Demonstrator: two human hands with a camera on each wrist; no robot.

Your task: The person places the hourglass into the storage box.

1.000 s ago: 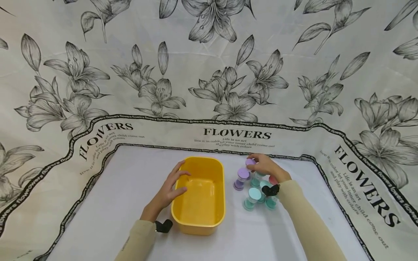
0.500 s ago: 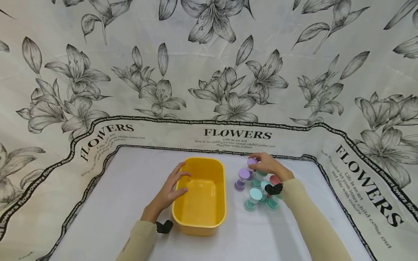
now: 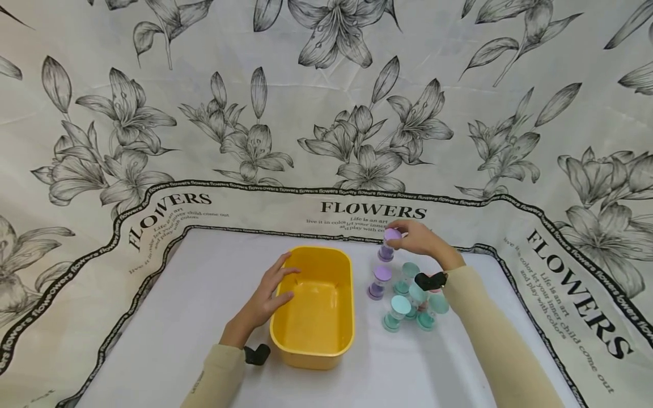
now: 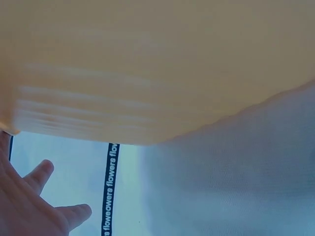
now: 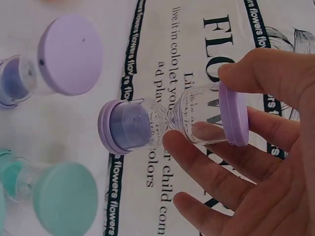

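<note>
My right hand (image 3: 419, 238) pinches a purple-capped hourglass (image 5: 130, 125) by its upper end, thumb and fingers at the cap and clear glass; purple sand sits in its lower bulb. Another purple hourglass (image 3: 381, 275) stands upright on the table, nearer the yellow basin (image 3: 311, 361). Several teal hourglasses (image 3: 400, 306) form a cluster below my right wrist, with a pinkish one mostly hidden among them. At the basin's left rim lies my left hand (image 3: 262, 297), fingers spread and loosely bent, some reaching over the rim. In the left wrist view, its fingers (image 4: 76, 215) extend beside the basin's outer wall.
A white cloth (image 3: 178, 317) covers the table. Behind it and at both sides rises a floral curtain (image 3: 255, 207) with a black lettered border, close to my right hand. A black wrist camera (image 3: 431, 280) partly covers the hourglass cluster.
My right hand has lifted the purple hourglass up and away from the cluster, toward the back curtain. The teal hourglass behind it is now more visible. My left hand and the basin have stayed put.
</note>
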